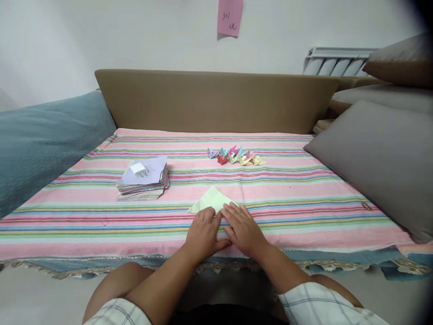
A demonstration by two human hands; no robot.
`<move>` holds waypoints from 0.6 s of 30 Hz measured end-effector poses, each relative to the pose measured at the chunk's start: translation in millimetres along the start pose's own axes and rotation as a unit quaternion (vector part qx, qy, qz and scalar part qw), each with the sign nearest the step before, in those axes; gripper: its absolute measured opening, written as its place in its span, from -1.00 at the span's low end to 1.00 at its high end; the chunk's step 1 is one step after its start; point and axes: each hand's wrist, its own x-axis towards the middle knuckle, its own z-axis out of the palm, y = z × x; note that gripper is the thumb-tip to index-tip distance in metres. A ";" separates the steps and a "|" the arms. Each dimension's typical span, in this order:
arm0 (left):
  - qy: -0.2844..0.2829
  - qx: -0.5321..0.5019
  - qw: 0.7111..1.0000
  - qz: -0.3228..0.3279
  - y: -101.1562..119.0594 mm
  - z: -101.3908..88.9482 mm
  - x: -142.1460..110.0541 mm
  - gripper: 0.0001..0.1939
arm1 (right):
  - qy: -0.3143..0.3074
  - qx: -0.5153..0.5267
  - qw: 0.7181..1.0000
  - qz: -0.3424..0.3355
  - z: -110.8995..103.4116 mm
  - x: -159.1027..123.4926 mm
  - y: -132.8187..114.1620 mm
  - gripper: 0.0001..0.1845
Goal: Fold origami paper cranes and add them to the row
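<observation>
A pale green sheet of paper [213,200], folded to a triangle with its point away from me, lies flat on the striped cloth. My left hand [204,232] rests on its near edge, thumb stretched towards the other hand and the remaining fingers slightly bent. Pressing the same edge from the right, my right hand [244,229] has its fingers laid out flat. The two index fingertips almost meet at the middle of the fold, and both hands cover part of the near edge. Beyond the paper stands a group of small folded paper cranes [233,156] in several colours.
At the left is a stack of coloured paper [149,180] with a white plug adapter [139,169] on top. A blue cushion [50,140] borders the left, grey cushions [379,158] the right. A brown backrest [216,101] closes the rear. A small brown ring-like object [366,206] lies right.
</observation>
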 end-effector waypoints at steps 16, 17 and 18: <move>0.007 0.032 0.998 -0.056 -19.6 -8.8 -24.6 -0.13 | -0.044 0.020 0.999 0.019 11.3 1.0 -1.7 -0.50; 0.004 0.035 0.997 -0.062 -21.5 -11.1 -26.0 -0.13 | -0.044 0.022 0.999 0.020 10.9 1.3 -2.1 -0.50; -0.001 0.039 0.997 -0.068 -23.3 -13.8 -27.2 -0.14 | -0.044 0.025 0.998 0.022 10.5 1.6 -2.4 -0.51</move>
